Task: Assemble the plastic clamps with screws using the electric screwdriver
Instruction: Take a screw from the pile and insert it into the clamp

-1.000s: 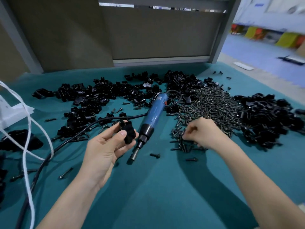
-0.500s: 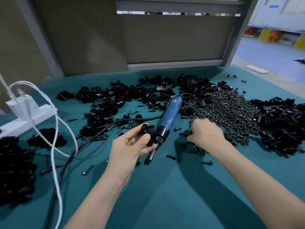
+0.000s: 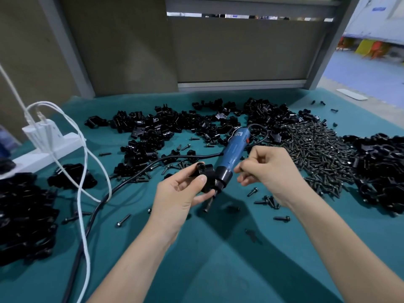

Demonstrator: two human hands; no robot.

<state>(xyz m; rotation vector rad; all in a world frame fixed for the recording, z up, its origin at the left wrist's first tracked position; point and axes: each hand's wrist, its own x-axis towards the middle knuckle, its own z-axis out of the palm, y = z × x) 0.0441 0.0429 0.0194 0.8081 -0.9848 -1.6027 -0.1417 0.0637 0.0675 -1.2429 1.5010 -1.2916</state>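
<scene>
Head view: the main risk is a fumbled screw. The left grip [image 3: 181,195] holds a black clamp [image 3: 203,171] in the air just above the desk [image 3: 218,270], and the right grip [image 3: 271,171] sits close beside it with fingers curled into a pinch. Anything that small is easy to drop among the loose screws [image 3: 282,218] already scattered below, or to start crooked in the clamp's hole. Whether a screw is actually pinched there I cannot tell; it is too small and dark to make out.

A second risk is the screwdriver [image 3: 235,149]. It lies on the desk right behind the clamp, with its black cord [image 3: 122,186] running under the left forearm, so a careless reach could snag the cord and drag the tool.

The left grip is clenched on the clamp, thumb on top and fingers beneath, palm turned inward. The right wrist is bent inward, knuckles up, fingertips aimed at the clamp. The pile of screws [image 3: 317,154] lies just right of that hand.
</scene>
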